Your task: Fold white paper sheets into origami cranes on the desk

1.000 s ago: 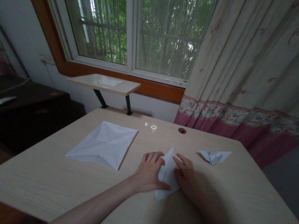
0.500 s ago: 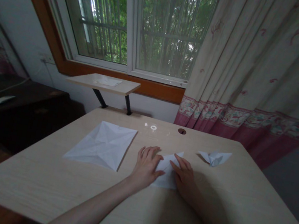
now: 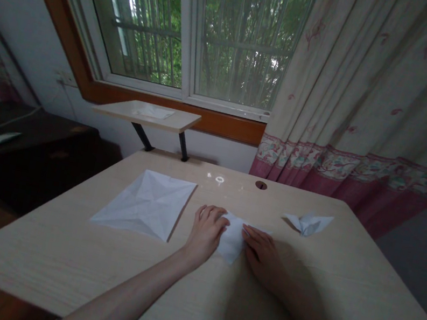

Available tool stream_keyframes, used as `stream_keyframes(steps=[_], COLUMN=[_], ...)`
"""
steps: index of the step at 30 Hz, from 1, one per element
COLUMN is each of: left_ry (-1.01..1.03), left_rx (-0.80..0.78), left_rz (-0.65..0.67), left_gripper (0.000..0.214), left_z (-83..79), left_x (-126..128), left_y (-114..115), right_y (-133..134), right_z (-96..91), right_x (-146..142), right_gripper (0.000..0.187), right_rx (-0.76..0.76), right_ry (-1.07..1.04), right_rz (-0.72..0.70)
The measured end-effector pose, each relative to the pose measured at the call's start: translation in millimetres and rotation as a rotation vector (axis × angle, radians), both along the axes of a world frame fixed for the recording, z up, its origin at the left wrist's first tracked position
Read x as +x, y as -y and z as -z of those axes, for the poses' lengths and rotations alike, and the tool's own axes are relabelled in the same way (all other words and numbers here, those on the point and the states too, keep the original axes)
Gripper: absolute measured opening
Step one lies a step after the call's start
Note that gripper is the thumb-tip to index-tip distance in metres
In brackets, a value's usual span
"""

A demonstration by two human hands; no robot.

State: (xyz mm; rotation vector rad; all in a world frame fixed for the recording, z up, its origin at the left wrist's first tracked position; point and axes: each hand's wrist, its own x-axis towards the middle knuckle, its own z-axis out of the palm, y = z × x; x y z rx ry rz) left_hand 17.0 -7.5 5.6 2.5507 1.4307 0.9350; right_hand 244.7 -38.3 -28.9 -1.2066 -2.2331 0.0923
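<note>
A small folded sheet of white paper (image 3: 232, 239) lies on the desk between my two hands. My left hand (image 3: 208, 230) has its fingers curled and its thumb against the paper's left edge, gripping it there. On the other side, my right hand (image 3: 258, 247) pinches the paper's right part, its fingertips close together on the surface. A paper corner shows beyond the right fingers. To the right rests a folded paper bird shape (image 3: 310, 224) with two pointed wings. Left of my hands is a larger creased white sheet (image 3: 146, 203), opened out.
The pale wooden desk (image 3: 97, 266) carries a raised shelf (image 3: 115, 110) at the back left, with white paper (image 3: 154, 111) on it. A round cable hole (image 3: 261, 185) is near the far edge. A dark side table (image 3: 57, 139) stands left; a curtain (image 3: 346, 122) hangs behind.
The folded paper has turned between my hands, and a corner now points toward me. My right fingers have drawn closer together on it. The bird shape and the large sheet stay put.
</note>
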Motion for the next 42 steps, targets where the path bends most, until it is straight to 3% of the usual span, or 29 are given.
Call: stream_keyframes(steps=[9, 15, 20, 30, 42], left_ry=[0.224, 0.217, 0.149, 0.192, 0.268], left_rx=[-0.166, -0.250, -0.235, -0.245, -0.265], left_rz=[0.281, 0.260, 0.316, 0.315, 0.323], left_gripper=[0.039, 0.042, 0.039, 0.030, 0.018], left_z=[14.7, 2.9, -5.8, -0.1, 1.5], left_x=[1.2, 2.6, 1.8, 2.5, 2.7], left_y=[-5.8, 0.0, 3.9, 1.7, 0.4], right_y=[5.1, 4.7, 5.3, 4.8, 4.0], right_z=[-2.3, -2.5, -5.9, -5.3, -25.0], right_x=[-3.8, -3.7, -4.9, -5.9, -11.0], right_gripper=[0.049, 0.046, 0.044, 0.027, 0.013], right_rx=[0.032, 0.027, 0.037, 0.011, -0.079], right_ry=[-0.014, -0.056, -0.096, -0.129, -0.178], right_rz=[0.024, 0.026, 0.011, 0.029, 0.018])
